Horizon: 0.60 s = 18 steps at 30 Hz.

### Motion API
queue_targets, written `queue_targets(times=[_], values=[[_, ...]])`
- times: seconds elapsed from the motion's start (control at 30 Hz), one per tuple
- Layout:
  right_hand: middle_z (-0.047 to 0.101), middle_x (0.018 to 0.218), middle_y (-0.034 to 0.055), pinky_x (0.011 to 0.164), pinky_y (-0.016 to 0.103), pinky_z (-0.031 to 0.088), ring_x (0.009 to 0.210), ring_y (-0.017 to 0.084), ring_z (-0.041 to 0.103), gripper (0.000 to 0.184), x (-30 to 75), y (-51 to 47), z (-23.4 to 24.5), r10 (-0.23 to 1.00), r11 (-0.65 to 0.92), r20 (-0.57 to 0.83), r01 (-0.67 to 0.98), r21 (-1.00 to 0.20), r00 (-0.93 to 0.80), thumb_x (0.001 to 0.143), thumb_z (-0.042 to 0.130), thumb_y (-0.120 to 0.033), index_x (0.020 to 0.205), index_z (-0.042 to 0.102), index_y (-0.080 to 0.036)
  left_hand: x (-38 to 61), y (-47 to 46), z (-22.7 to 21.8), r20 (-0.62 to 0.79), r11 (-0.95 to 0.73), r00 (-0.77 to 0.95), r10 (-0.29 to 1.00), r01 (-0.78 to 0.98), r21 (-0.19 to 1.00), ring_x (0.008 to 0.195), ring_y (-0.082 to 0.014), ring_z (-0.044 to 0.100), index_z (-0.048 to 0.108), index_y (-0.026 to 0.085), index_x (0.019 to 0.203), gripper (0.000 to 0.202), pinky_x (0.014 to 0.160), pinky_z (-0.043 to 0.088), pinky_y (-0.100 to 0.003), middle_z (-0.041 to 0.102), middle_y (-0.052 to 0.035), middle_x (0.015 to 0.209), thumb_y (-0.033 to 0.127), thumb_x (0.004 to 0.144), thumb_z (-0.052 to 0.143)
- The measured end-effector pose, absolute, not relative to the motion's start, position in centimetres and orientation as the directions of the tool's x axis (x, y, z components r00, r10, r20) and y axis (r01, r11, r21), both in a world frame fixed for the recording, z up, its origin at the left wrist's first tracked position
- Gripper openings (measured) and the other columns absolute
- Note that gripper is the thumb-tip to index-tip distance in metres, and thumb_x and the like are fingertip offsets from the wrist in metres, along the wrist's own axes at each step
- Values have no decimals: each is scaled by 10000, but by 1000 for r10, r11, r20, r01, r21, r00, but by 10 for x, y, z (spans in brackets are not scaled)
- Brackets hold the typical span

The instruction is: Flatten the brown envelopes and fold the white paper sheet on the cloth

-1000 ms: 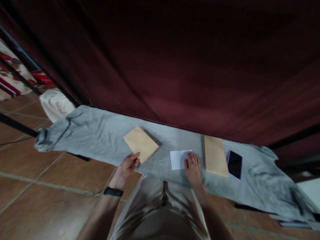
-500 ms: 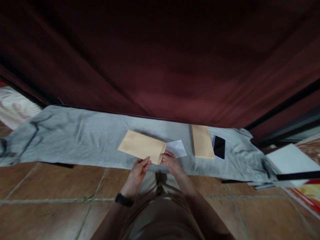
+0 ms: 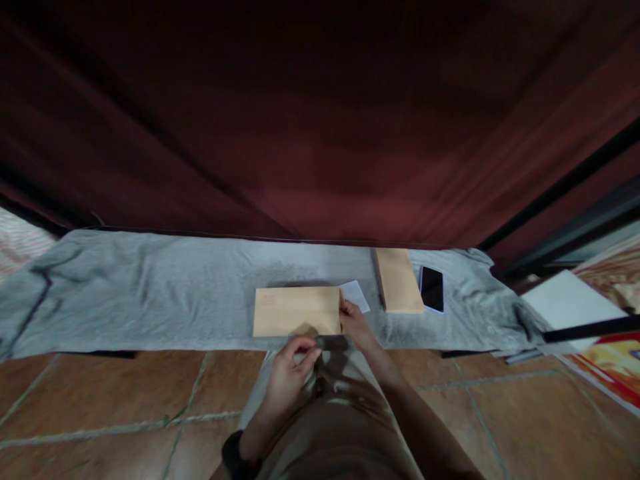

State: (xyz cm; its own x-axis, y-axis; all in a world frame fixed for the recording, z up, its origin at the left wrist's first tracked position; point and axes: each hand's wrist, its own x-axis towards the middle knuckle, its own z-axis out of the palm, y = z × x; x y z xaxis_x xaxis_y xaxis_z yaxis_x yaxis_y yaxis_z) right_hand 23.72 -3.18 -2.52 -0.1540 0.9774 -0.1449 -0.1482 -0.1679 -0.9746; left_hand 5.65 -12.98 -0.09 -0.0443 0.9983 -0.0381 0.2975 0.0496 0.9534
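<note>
Nearest, your left hand (image 3: 293, 365) hangs over your lap, just short of the near long edge of the envelope (image 3: 297, 311). Its grip is drawn together, fingertips curled to the thumb, and nothing shows inside it.

Right hand (image 3: 356, 321): fingers lie on the right short end of the envelope. The thumb is hidden, so you cannot tell whether this grip pinches the end or only presses on it.

Envelope: tan paper, lying flat on the grey cloth (image 3: 150, 300) that covers the counter, long side toward you, near the front edge. A faint mark sits at its far-left corner.

Judgement on handling:
- light and thin, so it will flex if lifted by one corner
- fairly stiff across the short way, limp along the long way
- the soft cloth gives, so a nail under the near edge should get in easily
- best hold: pinch a short end, or both ends for a level lift
- creases easily, so go gently

Just beyond your right hand, a white slip (image 3: 357, 293) lies partly behind the envelope's far-right corner. Farther right, a stack (image 3: 399, 281) of like tan envelopes, then a phone (image 3: 432, 288) just beside it, screen dark. A dark red curtain (image 3: 320, 147) hangs behind it all.
</note>
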Motion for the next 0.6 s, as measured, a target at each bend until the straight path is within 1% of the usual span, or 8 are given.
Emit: queue_targets(times=[0.03,0.07,0.1,0.17,0.23,0.37,0.47,0.6], values=[[769,789,-1,756,331,582,754,208,698,334,241,-33,-24,977,-169,-146,-149,-974,-156,706,766,-507,873,763,-218,53,-129,5,140,-109,-30,990,477,872,1231,-314,646,745,233,1097,339,1082,494,-474,725,-122,1254,437,829,779],[774,809,-4,779,339,586,769,211,702,328,243,-36,-22,975,-176,-152,-144,-974,-163,700,775,-498,881,765,-225,49,-126,11,250,-210,25,968,629,749,1419,-358,499,686,244,1284,503,1185,378,-551,591,-146,1482,422,824,787],[778,829,-7,796,348,588,782,215,706,325,245,-38,-19,971,-185,-160,-134,-974,-176,697,780,-491,892,766,-231,45,-122,14,306,-273,94,947,737,619,1521,-389,351,592,243,1427,648,1231,269,-615,432,-165,1621,389,827,787],[785,868,-10,815,372,593,802,226,711,338,246,-45,-15,961,-200,-174,-104,-974,-217,708,775,-499,924,766,-240,38,-112,16,339,-371,241,909,838,399,1575,-428,197,416,236,1574,886,1240,153,-684,219,-197,1713,355,793,816],[786,903,-6,818,383,593,816,231,711,361,247,-53,-10,953,-201,-177,-72,-977,-247,737,747,-519,963,763,-237,32,-102,11,317,-415,326,891,868,274,1574,-453,175,315,229,1623,1034,1231,132,-706,156,-228,1720,371,748,849],[779,940,5,831,364,581,874,230,707,337,255,-62,-4,946,-161,-151,-11,-987,-288,798,675,-465,1020,756,-224,26,-95,1,309,-454,380,872,864,218,1550,-469,231,273,185,1636,1132,1233,130,-700,271,-257,1674,461,703,853],[775,924,7,856,358,577,906,233,708,264,262,-61,-6,958,-95,-114,84,-992,-262,812,621,-359,1000,754,-229,27,-97,1,355,-480,392,849,852,208,1501,-447,338,338,166,1606,993,1245,139,-680,429,-242,1577,415,758,790],[771,913,28,855,370,577,868,235,710,239,269,-59,-6,995,-29,-54,287,-957,-81,807,588,-269,986,741,-229,34,-99,-1,391,-466,368,844,864,192,1411,-425,446,388,162,1576,871,1244,164,-665,521,-234,1471,330,798,741]])
